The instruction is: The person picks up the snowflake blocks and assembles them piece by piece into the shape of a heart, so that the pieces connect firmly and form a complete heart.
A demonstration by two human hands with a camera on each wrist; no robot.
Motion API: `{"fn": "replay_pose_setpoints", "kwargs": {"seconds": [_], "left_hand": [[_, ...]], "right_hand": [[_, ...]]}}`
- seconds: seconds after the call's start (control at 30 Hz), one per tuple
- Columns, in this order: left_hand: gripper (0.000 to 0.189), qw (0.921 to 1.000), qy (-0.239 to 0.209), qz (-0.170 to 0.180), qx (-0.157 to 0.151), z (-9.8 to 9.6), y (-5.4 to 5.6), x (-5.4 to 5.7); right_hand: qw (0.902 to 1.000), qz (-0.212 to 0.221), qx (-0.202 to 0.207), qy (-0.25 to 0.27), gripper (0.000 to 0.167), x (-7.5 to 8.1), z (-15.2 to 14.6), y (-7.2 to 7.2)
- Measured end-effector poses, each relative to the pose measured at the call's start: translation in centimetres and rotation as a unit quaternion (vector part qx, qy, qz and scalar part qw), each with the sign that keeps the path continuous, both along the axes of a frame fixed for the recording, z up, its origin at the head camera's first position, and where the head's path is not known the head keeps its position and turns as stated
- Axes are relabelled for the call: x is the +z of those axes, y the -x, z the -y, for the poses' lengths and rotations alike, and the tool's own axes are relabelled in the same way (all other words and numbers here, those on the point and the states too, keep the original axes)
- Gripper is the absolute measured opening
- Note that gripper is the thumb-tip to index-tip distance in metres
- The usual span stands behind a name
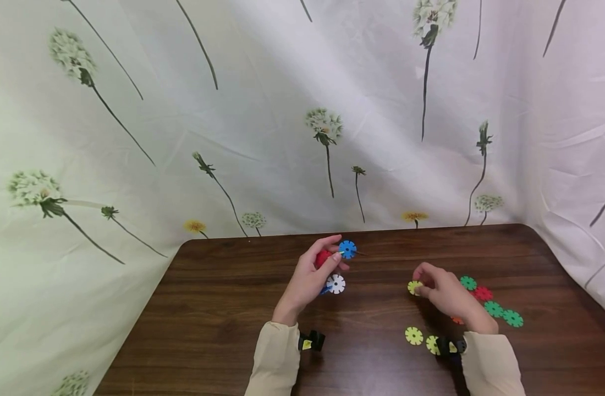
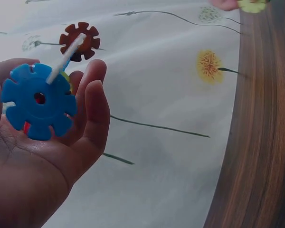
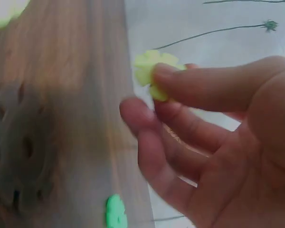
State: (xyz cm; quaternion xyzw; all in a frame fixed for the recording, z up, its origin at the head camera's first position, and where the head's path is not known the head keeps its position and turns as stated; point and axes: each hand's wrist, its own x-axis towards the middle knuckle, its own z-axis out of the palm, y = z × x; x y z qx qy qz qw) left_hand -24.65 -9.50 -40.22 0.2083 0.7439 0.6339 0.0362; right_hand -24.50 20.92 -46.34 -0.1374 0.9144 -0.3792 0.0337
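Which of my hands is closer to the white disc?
Left. Your left hand, holding joined discs, is right beside the white disc; your right hand is well off to the right, pinching a yellow disc.

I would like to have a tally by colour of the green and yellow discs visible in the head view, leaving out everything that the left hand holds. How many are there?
Green discs: 3
Yellow discs: 3, including one in the right hand
Total: 6

head: high, forward-down, wide; wrists: close, facing left grip [image 2: 52, 154], right grip [image 3: 235, 149]; shared: tabletop [image 1: 208, 308]
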Motion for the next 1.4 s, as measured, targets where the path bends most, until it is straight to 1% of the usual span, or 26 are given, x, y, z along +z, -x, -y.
{"fn": "replay_pose_setpoints", "kwargs": {"seconds": [0.13,0.2,0.27,0.43,0.7,0.93,1.0,1.2,1.27,1.4], "left_hand": [[0.043,1.0000,0.005,-0.002,0.002,0.0,0.0,0.0],[0.043,1.0000,0.004,-0.004,0.003,0.0,0.0,0.0],[0.043,1.0000,0.001,-0.006,0.001,0.0,0.0,0.0],[0.043,0.9999,-0.002,-0.011,-0.001,0.1,0.0,0.0],[0.042,0.9999,-0.001,-0.012,0.009,0.1,0.0,0.0],[0.041,0.9997,0.003,-0.021,0.014,0.0,-0.1,0.1],[0.041,0.9997,0.000,-0.021,0.013,0.0,-0.1,0.0],[0.040,0.9996,-0.008,-0.018,0.021,-0.1,-0.1,0.0],[0.040,0.9994,-0.014,-0.017,0.025,-0.1,-0.1,-0.1],[0.039,0.9992,-0.022,-0.018,0.030,-0.1,0.0,0.0]], "right_hand": [[0.9982,-0.038,-0.009,0.045,0.013,0.7,0.6,0.1],[0.9966,-0.050,-0.010,0.065,0.014,1.1,0.9,0.0],[0.9948,-0.053,-0.009,0.086,0.014,1.4,1.2,-0.2],[0.9908,-0.064,-0.002,0.119,0.015,2.1,1.7,-0.4],[0.9840,-0.066,-0.001,0.166,0.016,3.5,2.4,-0.7],[0.9747,-0.095,0.000,0.202,0.018,4.7,3.4,-1.0],[0.9702,-0.093,-0.005,0.224,0.020,5.0,3.7,-1.0],[0.9487,-0.057,-0.027,0.310,0.031,5.5,4.9,-1.2],[0.9461,-0.056,-0.029,0.318,0.029,5.6,5.2,-1.3],[0.9453,-0.061,-0.019,0.320,0.023,5.8,5.9,-1.3]]}}
